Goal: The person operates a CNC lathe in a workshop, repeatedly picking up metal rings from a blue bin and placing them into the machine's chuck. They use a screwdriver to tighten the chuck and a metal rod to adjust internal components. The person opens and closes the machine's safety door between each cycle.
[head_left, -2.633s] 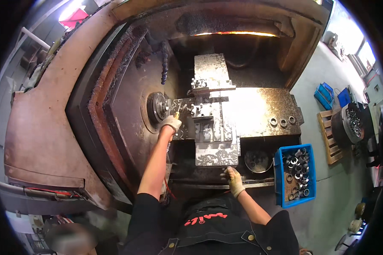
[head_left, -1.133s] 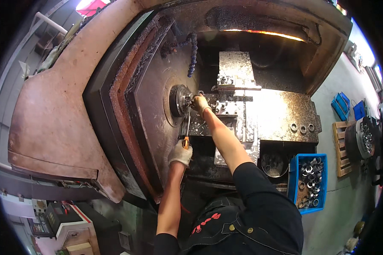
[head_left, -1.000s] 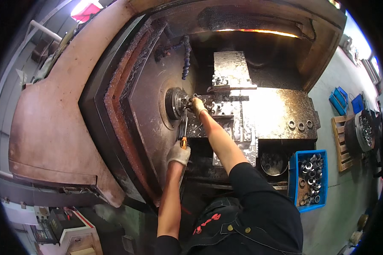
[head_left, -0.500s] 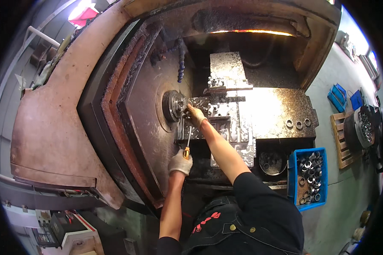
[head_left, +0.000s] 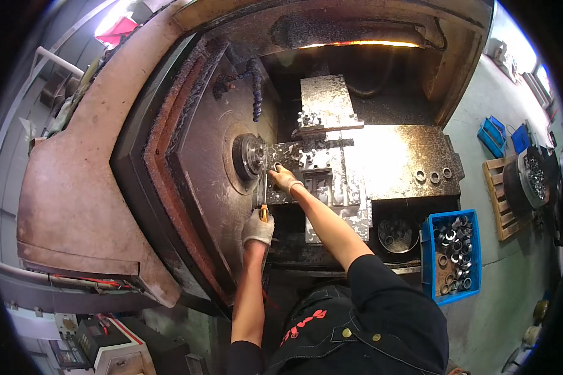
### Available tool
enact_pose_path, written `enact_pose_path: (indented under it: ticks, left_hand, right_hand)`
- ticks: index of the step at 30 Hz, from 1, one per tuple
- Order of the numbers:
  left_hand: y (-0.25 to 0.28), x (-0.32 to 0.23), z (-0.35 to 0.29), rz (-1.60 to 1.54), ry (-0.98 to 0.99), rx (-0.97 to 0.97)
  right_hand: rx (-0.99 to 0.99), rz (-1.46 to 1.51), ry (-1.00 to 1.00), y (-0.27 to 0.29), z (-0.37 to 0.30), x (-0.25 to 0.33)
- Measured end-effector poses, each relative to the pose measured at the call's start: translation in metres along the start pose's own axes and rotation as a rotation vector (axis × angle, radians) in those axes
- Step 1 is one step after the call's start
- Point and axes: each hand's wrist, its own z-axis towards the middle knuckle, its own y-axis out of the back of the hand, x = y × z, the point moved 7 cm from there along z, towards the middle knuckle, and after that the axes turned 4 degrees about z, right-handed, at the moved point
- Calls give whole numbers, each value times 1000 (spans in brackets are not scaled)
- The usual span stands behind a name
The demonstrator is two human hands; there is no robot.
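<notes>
My gloved left hand point(head_left: 258, 229) is closed round the yellow handle of a screwdriver point(head_left: 264, 214). Its thin metal shaft points up toward the lathe chuck point(head_left: 249, 156), and the tip lies close to my right hand. Just right of the chuck face, my gloved right hand point(head_left: 286, 180) pinches a small metal ring point(head_left: 275, 167), partly covered by the fingers. The hand is apart from the round, dark chuck, which is mounted on the machine's inner wall. Beyond the right hand sits a tool block point(head_left: 314, 160) with several bolts on the slide.
Three metal rings point(head_left: 433, 177) rest on the bright machine cover at right. A blue crate point(head_left: 426, 262) holds many rings, beside a round pan point(head_left: 399, 236). A blue coolant hose point(head_left: 256, 94) hangs above the chuck. Farther right, a drum stands on a wooden pallet point(head_left: 499, 200).
My right hand has drawn back from the chuck face, with the ring now showing at its fingertips. My left hand and the screwdriver have shifted slightly left and nearer me. The view has shifted slightly.
</notes>
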Motion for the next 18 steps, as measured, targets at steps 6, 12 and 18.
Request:
enact_pose_path:
  ticks: [6,12,18]
  left_hand:
    - [-5,28,-33,-291,88,224]
    - [-38,18,-48,-233,49,317]
    - [-24,20,-24,-233,37,84]
  right_hand:
    - [52,-69,-73,-8,-55,10]
    - [-5,368,-45,24,-10,-43]
    - [151,217,28,-9,-37,-19]
